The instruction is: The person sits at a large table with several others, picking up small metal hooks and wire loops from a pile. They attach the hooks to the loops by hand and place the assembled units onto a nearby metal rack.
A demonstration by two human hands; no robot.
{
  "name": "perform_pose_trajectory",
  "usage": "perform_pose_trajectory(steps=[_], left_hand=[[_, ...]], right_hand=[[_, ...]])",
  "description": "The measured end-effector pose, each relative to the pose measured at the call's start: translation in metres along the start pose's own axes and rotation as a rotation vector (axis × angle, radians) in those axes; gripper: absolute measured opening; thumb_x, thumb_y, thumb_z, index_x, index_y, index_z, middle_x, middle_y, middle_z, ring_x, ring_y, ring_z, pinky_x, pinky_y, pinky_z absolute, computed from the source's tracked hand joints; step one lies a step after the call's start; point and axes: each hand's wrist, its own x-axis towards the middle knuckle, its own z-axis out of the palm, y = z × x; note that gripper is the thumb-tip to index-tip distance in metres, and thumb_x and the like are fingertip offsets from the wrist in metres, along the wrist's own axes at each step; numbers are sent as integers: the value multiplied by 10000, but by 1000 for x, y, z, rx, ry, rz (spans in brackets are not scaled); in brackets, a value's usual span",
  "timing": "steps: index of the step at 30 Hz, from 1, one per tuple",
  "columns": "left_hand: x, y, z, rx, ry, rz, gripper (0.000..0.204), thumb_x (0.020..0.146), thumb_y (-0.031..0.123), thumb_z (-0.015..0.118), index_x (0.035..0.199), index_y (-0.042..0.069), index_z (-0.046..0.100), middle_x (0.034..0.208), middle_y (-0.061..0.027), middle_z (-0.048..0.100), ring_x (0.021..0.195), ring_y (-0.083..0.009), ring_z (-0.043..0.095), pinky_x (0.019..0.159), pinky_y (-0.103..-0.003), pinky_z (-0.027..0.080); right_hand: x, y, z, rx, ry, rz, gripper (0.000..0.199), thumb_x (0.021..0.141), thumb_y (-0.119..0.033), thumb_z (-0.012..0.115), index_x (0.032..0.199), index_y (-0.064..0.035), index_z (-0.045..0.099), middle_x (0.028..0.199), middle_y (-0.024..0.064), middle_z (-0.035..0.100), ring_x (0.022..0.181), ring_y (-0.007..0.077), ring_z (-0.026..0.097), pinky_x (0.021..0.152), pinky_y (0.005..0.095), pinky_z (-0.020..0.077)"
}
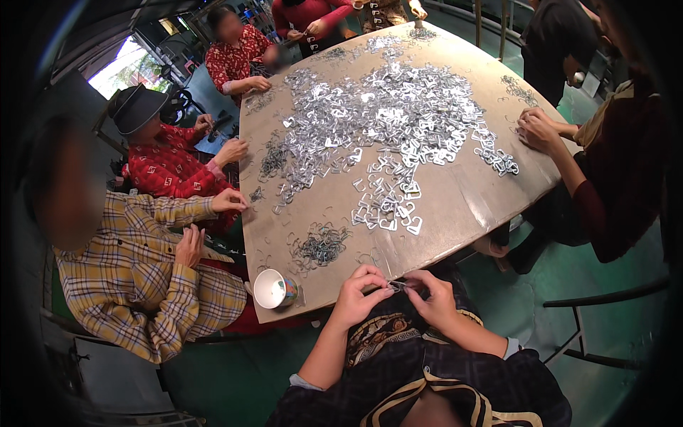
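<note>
Head view: left hand point(360, 297) and right hand point(432, 299) close together at near edge of table point(462, 203), thumb and fingertips of each pinched on small metal piece point(397, 285). Piece between hands, just off edge. Beyond, dark wire heap point(320, 245); white cup point(269, 289) near left corner; big pile of silver hooks point(380, 107) across middle. Co-workers around table; plaid shirt point(121, 260) nearest on left.

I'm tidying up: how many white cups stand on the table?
1: the white cup stands on the near-left corner of the table, left of the left hand. No other shows.
</note>
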Motion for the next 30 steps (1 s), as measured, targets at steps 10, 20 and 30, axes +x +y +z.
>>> perform_pose_trajectory(steps=[10, 20, 30], left_hand=[[4, -6, 5, -122, -95, -151, 68, 870, 10, 641, 919, -5, 596, 1000, -79, 639, 971, -146, 583, 881, -300, 460], [-5, -9, 5, -124, -65, -90, 42, 908, 4, 579, 929, -2, 543, 996, -123, 661, 964, -167, 614, 863, -300, 476], [-21, -16, 8, -118, 15, -108, 63, 895, -35, 581, 952, -13, 565, 989, -105, 648, 953, -168, 612, 885, -300, 476]], right_hand=[[7, 9, -2, -82, -120, -110, 320, 753, 12, 716, 1056, -49, 633, 858, 113, 701, 758, 236, 700, 674, 327, 545], [73, 79, -15, -613, 155, 1, 391, 761, -233, 753, 1086, -41, 653, 909, 123, 586, 914, 293, 546, 792, 402, 426], [90, 93, 9, -638, 147, 26, 285, 735, -177, 767, 975, -103, 634, 916, 107, 575, 922, 296, 539, 789, 412, 386]])
